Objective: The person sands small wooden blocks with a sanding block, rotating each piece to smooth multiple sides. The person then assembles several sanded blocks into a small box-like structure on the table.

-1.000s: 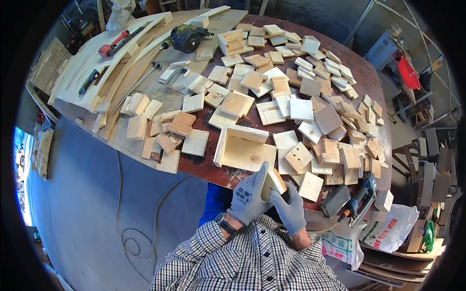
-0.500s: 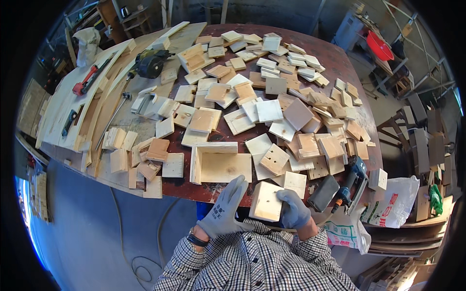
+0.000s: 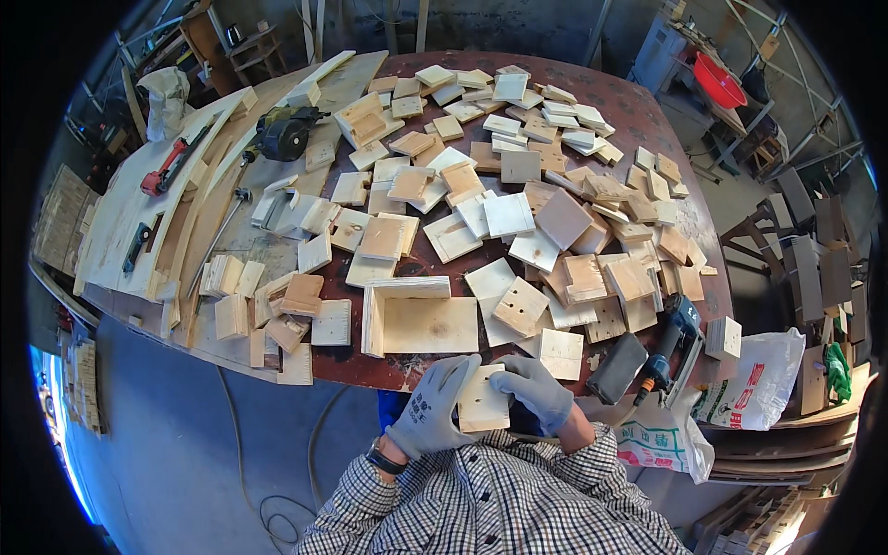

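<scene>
A pale wooden block (image 3: pixel 483 402) with small dark holes is held up between my two gloved hands, just off the table's near edge. My left hand (image 3: pixel 435 407), in a grey work glove, grips its left side. From the right, my right hand (image 3: pixel 538 392) is closed on the block with the thumb over its upper corner. How thick the block is cannot be seen from here. Just beyond my hands an open-cornered wooden frame (image 3: pixel 429 324) of joined boards lies on the dark red table (image 3: pixel 370 370).
Many loose square wood pieces (image 3: pixel 509 215) cover the table. At its right edge lie a nail gun (image 3: pixel 680 328) and a black box-like thing (image 3: pixel 618 368); plastic bags (image 3: pixel 754 384) hang beyond. Long boards (image 3: pixel 139 222) with a red tool (image 3: pixel 166 166) and a black-and-green coil nailer (image 3: pixel 282 134) rest left.
My left hand has moved right and closed on the block, which it was apart from before. The block has turned and shifted slightly left, and my right hand has moved with it.
</scene>
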### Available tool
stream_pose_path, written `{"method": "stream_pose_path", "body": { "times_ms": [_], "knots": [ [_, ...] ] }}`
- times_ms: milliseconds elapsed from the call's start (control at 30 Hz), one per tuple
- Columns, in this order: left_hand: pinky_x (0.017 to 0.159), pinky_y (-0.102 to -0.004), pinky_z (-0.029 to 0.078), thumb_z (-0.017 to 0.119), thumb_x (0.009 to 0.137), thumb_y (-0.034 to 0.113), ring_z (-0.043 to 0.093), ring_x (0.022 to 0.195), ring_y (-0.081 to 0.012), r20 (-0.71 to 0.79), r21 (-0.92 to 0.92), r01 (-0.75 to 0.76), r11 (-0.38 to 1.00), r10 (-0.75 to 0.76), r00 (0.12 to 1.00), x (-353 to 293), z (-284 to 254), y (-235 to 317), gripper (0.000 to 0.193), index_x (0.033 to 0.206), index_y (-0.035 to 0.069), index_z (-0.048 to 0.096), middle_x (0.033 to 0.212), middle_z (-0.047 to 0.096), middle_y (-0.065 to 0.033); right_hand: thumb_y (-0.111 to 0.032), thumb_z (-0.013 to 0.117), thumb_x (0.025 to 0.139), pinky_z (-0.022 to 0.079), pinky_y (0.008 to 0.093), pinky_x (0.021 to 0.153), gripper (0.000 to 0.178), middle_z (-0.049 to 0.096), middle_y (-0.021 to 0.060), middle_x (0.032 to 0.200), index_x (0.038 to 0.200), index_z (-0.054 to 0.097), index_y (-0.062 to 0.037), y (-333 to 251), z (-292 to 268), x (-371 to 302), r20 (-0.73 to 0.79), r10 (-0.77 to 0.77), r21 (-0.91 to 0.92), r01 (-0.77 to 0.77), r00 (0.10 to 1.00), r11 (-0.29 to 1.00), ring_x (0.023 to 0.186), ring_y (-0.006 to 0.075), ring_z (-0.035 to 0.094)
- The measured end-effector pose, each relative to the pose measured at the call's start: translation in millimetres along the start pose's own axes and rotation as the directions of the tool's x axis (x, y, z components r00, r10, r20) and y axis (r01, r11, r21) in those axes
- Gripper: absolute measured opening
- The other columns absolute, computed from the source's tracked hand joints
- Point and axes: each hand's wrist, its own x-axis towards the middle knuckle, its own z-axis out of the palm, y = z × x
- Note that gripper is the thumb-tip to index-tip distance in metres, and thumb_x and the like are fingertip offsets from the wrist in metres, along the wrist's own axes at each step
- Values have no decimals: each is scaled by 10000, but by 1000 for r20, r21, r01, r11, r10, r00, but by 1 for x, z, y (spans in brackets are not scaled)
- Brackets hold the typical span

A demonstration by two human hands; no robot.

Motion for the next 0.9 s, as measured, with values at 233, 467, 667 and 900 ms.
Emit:
{"method": "stream_pose_path", "body": {
  "times_ms": [233, 467, 667, 900],
  "knots": [
    [1067, -513, 521, 986, 645, 390, 604, 1240, -416, -235, 184, 68, 981, -24, 972, 10, 9, -24, 1061, 1506, -10, 511, 1382, 606, -213, -290, 741, 1025, 552, 263, 824, 506, 724, 43, 1055, 1382, 646, 54, 5, 4, 13, -232, -159, -126, 132, 960, 983, 904, 91, 650],
    [1134, -536, 452, 970, 664, 391, 544, 1317, -423, -309, 297, 187, 936, -91, 947, -8, 24, -104, 1028, 1498, 18, 499, 1435, 573, -201, -259, 747, 1007, 604, 311, 759, 519, 753, 122, 1020, 1393, 615, 62, -8, -38, 0, -497, -323, -435, 91, 806, 896, 860, 180, 744],
    [1153, -567, 406, 961, 679, 415, 511, 1340, -441, -316, 346, 177, 921, -63, 947, -19, 37, -114, 1064, 1528, 28, 450, 1452, 530, -195, -330, 772, 941, 557, 432, 898, 541, 705, 139, 1097, 1369, 629, -31, -38, -75, 13, -357, -684, -914, -86, 636, 398, 1003, 308, 709],
    [1150, -570, 406, 951, 686, 418, 503, 1345, -439, -315, 346, 161, 924, -47, 948, -18, 32, -114, 1051, 1527, 38, 448, 1456, 521, -195, -457, 803, 849, 346, 516, 1213, 821, 551, 151, 1472, 1522, 507, -92, -121, -86, 152, 89, -598, -942, -128, 796, -311, 1427, 340, 471]
  ]
}}
